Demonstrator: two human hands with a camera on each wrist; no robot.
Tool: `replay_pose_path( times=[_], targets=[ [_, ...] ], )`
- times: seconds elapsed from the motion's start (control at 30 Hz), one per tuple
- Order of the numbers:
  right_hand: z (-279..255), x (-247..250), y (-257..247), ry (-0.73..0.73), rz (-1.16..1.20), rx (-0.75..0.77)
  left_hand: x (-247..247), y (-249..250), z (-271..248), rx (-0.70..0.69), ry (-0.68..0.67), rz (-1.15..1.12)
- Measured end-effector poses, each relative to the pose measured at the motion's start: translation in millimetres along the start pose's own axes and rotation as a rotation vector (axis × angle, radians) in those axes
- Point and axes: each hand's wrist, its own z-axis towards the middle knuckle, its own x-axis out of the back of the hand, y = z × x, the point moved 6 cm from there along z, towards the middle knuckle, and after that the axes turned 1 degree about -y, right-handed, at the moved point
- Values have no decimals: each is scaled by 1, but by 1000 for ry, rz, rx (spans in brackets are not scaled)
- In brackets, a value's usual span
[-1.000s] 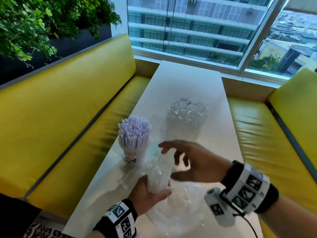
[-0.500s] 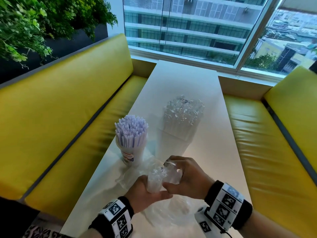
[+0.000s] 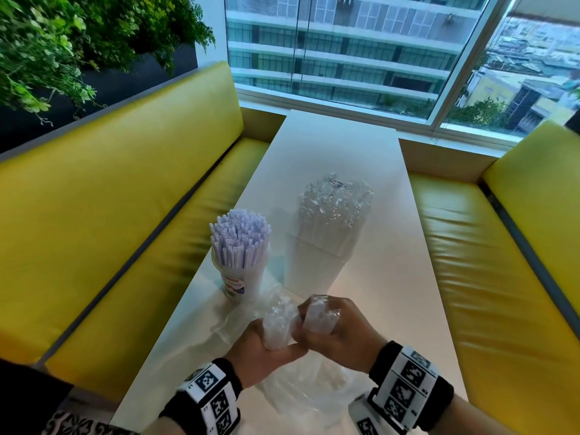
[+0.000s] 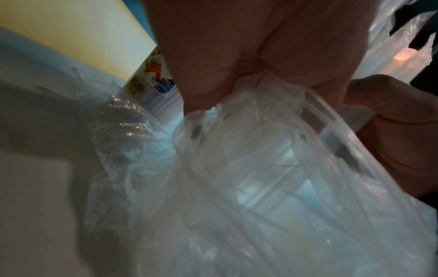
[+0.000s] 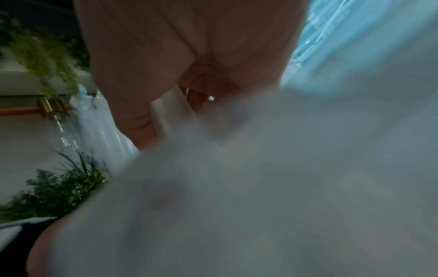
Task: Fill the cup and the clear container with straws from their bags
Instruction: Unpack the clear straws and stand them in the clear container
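Left hand [image 3: 262,353] is wrapped around the gathered neck of a clear plastic bag [image 3: 279,321] of wrapped straws, held upright over the white table [image 3: 376,277]. Right hand [image 3: 339,334] is right up against it, fingers curled round a small bunch of those straws [image 3: 318,315] (the right wrist view is just blur). Further out – the cup [image 3: 240,277], packed with pale purple straws [image 3: 240,237], and just beside it the clear container [image 3: 314,265] holding wrapped straws. Yellow benches [image 3: 125,215] either side.
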Motion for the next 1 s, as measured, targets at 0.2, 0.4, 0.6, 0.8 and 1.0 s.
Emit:
replay_pose_path(
  times=[0.2,0.4,0.6,0.8,1.0],
  targets=[
    [-3,5,3,28,-37,24,-1,-19,5,55,45,3],
    [-2,7,-2,0,-116,106,4,-10,-1,90,92,78],
    [14,69,-38,75,-49,89,0,4,-4,53,107,29],
    [47,162,-112,221,-12,116,-7,18,-5,-18,60,12],
    [79,195,-124,281,-179,97,-9,22,-7,-54,68,3]
  ],
)
